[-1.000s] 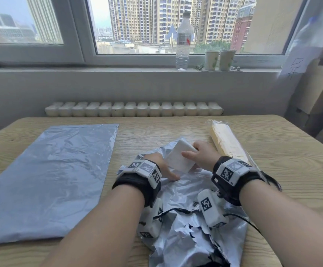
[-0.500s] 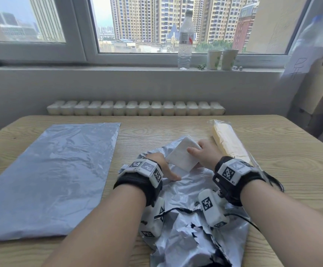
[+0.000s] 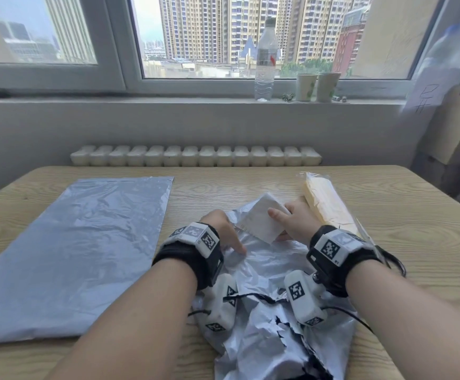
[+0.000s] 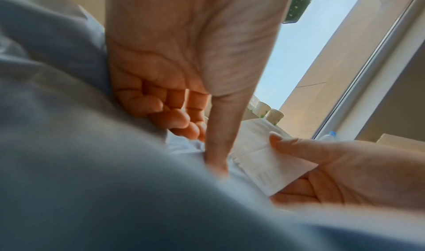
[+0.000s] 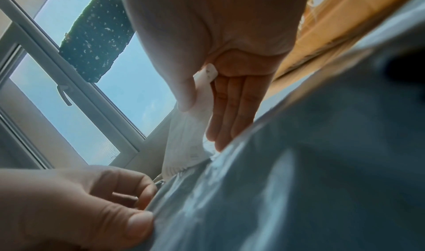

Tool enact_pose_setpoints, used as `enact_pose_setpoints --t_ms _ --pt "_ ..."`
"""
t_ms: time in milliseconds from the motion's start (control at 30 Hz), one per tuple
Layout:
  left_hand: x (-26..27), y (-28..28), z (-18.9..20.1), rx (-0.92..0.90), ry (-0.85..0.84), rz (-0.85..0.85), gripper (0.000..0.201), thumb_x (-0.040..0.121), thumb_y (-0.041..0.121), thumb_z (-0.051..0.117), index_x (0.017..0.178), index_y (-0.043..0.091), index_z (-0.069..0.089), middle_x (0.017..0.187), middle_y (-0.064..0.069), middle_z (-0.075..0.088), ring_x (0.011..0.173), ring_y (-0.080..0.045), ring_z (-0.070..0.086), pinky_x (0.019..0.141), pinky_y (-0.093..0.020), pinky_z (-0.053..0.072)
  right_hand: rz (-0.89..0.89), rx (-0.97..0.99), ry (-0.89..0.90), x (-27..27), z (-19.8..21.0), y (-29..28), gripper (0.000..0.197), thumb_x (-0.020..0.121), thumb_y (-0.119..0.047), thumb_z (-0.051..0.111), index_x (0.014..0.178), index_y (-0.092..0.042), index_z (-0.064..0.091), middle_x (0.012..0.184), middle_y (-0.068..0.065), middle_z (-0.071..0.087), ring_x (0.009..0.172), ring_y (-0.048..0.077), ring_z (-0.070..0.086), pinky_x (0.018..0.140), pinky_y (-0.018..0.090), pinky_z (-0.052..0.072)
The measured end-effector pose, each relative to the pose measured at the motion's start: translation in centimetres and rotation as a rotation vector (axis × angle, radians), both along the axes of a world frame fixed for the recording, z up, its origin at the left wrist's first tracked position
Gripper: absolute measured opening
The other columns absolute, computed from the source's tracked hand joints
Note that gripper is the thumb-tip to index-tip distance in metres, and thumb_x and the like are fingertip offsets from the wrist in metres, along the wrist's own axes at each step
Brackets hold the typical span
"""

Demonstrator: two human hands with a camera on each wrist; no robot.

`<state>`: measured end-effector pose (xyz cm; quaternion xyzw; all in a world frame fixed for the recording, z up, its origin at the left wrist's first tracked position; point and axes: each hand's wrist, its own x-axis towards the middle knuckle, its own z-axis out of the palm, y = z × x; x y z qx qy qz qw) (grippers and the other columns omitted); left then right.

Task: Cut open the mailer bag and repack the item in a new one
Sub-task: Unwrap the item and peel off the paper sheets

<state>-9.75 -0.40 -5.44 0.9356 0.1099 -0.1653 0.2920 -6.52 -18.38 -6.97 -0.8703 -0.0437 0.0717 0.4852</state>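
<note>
Torn mailer bag (image 3: 267, 311) lies crumpled on the table (image 3: 415, 242), beneath both hands; white label (image 3: 261, 223) is pinched in the right hand (image 3: 296, 223), thumb on its upper face, straight fingers (image 5: 232, 109) beneath; its long axis is tilted, far end up and away from the fingertips; left hand (image 3: 220, 231) is clenched on bag film, thumb (image 4: 218, 146) pressed down just beside the label; yellow packaged item (image 3: 327, 204) lies beyond the right knuckles; new mailer bag (image 3: 80, 248) lies flat, well left of the left fingers.
</note>
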Motion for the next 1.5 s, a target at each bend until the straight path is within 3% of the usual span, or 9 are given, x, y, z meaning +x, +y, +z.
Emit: enact_pose_setpoints --t_ms 100,233,367,533,633,900,1100,1300,1500 --pt "0.4 -0.4 0.6 0.012 -0.064 0.026 0.037 0.064 0.029 0.087 0.089 0.005 0.074 0.076 -0.005 0.069 0.059 -0.017 0.059 0.059 -0.026 0.05 -0.011 0.012 0.002 -0.2 0.3 0.1 0.036 0.091 -0.036 0.058 0.098 -0.001 0.061 0.094 0.021 0.065 0.087 0.039 0.069 0.075 0.048 0.06" --pt "0.7 -0.3 0.1 0.094 -0.136 0.046 0.043 0.061 0.042 0.085 0.084 0.009 0.07 0.076 -0.002 0.07 0.072 -0.019 0.067 0.058 -0.025 0.051 -0.024 -0.008 -0.005 0.9 -1.3 -0.7 0.059 0.064 -0.066 0.058 0.085 -0.011 0.06 0.089 0.013 0.07 0.083 0.034 0.069 0.078 0.054 0.056" --pt "0.5 -0.2 -0.9 0.118 -0.113 0.022 0.045 0.057 0.043 0.087 0.086 0.014 0.068 0.071 0.002 0.067 0.065 -0.015 0.063 0.052 -0.021 0.046 -0.021 -0.043 -0.034 0.0 -0.5 -0.6 0.03 0.083 -0.047 0.061 0.081 -0.017 0.059 0.088 0.011 0.07 0.083 0.03 0.069 0.08 0.051 0.056" --pt "0.4 -0.2 -0.7 0.139 -0.09 -0.007 0.079 0.063 0.044 0.085 0.12 0.011 0.041 0.106 -0.004 0.063 0.098 -0.024 0.063 0.071 -0.032 0.049 -0.016 -0.034 -0.038 0.6 -1.1 -0.6 0.038 0.076 -0.054 0.058 0.082 -0.016 0.06 0.088 0.013 0.07 0.084 0.032 0.069 0.079 0.054 0.056" --pt "0.1 -0.2 -0.6 0.137 -0.097 -0.078 0.074 0.071 0.042 0.081 0.124 0.013 0.038 0.1 -0.001 0.057 0.09 -0.021 0.058 0.071 -0.031 0.044 -0.019 0.003 -0.025 1.0 -1.6 -0.7 0.047 0.069 -0.059 0.054 0.084 -0.015 0.062 0.088 0.012 0.07 0.084 0.032 0.069 0.079 0.054 0.056" --pt "0.1 0.1 -0.9 0.143 -0.098 -0.143 0.063 0.075 0.042 0.077 0.123 0.021 0.043 0.099 0.002 0.054 0.084 -0.017 0.053 0.065 -0.027 0.038 -0.106 0.092 0.003 1.0 -1.6 -0.5 0.027 0.089 -0.041 0.056 0.086 -0.015 0.063 0.092 0.013 0.07 0.088 0.032 0.068 0.084 0.053 0.054" --pt "0.1 0.1 -0.8 0.155 -0.09 -0.154 0.063 0.076 0.043 0.076 0.125 0.02 0.042 0.1 0.002 0.051 0.087 -0.018 0.051 0.07 -0.026 0.037 -0.148 0.146 0.012 0.4 -1.5 -0.8 0.034 0.083 -0.042 0.057 0.091 -0.01 0.065 0.093 0.015 0.07 0.089 0.033 0.068 0.084 0.053 0.055" --pt "-0.1 0.0 -0.7 0.152 -0.086 -0.147 0.063 0.076 0.041 0.076 0.125 0.02 0.043 0.102 0.0 0.053 0.086 -0.018 0.052 0.071 -0.026 0.039 -0.116 0.282 0.068 -1.7 0.7 -1.0 0.015 0.081 0.002 0.062 0.074 -0.009 0.055 0.079 0.009 0.057 0.076 0.026 0.06 0.071 0.041 0.057" --pt "-0.7 -0.4 -0.1 0.147 -0.139 -0.085 0.074 0.069 0.034 0.084 0.119 0.011 0.035 0.099 -0.005 0.058 0.089 -0.022 0.057 0.074 -0.032 0.048 -0.118 0.311 0.169 -2.1 1.3 -1.2 0.01 0.078 -0.001 0.065 0.072 -0.008 0.061 0.085 0.018 0.064 0.085 0.035 0.067 0.07 0.041 0.058"
